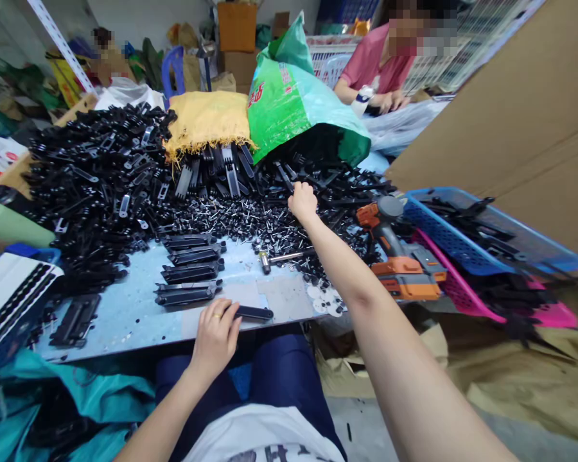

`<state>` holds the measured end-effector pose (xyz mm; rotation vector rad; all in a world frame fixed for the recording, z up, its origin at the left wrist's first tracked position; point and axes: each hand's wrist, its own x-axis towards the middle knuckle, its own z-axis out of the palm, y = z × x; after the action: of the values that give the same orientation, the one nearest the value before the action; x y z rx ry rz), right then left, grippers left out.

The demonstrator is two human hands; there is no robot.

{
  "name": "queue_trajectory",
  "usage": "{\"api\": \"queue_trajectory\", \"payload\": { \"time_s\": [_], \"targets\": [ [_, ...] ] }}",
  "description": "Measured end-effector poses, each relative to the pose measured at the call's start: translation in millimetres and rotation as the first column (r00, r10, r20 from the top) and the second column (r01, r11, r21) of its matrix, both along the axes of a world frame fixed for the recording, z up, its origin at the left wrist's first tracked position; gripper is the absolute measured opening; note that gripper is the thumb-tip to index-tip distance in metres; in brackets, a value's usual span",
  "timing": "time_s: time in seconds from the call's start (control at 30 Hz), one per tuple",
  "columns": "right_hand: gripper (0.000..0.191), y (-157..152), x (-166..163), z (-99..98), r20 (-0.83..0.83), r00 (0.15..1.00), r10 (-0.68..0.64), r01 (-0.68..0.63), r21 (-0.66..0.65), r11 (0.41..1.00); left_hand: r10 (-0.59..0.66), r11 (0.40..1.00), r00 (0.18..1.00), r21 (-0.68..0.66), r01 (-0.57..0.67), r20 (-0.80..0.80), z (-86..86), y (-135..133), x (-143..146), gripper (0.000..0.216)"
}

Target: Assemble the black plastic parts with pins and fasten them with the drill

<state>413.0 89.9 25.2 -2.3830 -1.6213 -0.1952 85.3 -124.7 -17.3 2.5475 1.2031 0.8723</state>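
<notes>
My left hand (216, 330), with a ring on one finger, rests at the table's front edge. Its fingers close on one end of a long black plastic handle-like part (254, 313) lying flat. Farther forward, my right hand (302, 200) reaches into the pile with its fingers pinched at the end of a black pronged strip (284, 176). Small black-headed metal pins (231, 218) lie heaped beside that hand. Several finished-looking black parts (192, 273) are laid in a stacked row left of centre. A T-shaped metal tool (284, 258) lies below my right hand.
An orange cordless power tool (397, 256) stands right of my forearm, beside blue (462, 237) and pink baskets (455, 285). A large black-parts heap (96, 173) covers the left. Yellow (209, 119) and green sacks (293, 102) lie behind. A co-worker (385, 70) sits across.
</notes>
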Motion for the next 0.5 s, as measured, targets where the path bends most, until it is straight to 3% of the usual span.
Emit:
{"api": "queue_trajectory", "payload": {
  "time_s": [0.1,0.23,0.37,0.5],
  "targets": [
    [0.033,-25.6,12.1,4.3,0.041,0.998,0.052,-0.05,-0.029,0.998,-0.219,0.976,0.961,-0.03,0.217,-0.167,1.1,14.4,13.0,0.033],
    [0.032,-72.1,43.7,10.7,0.121,0.991,-0.056,0.07,-0.115,0.991,-0.335,0.942,0.897,-0.136,0.308,-0.289,-5.9,25.1,22.3,0.037],
    [0.034,-91.9,67.1,10.4,0.118,0.96,-0.255,0.278,-0.283,0.918,-0.381,0.924,0.851,-0.173,0.34,-0.363,-9.3,29.7,19.5,0.048],
    [0.036,-91.8,71.1,7.0,0.14,0.98,-0.143,0.183,-0.34,0.922,-0.32,0.947,0.862,-0.106,0.303,-0.393,-5.8,32.3,13.0,0.048]
  ]
}}
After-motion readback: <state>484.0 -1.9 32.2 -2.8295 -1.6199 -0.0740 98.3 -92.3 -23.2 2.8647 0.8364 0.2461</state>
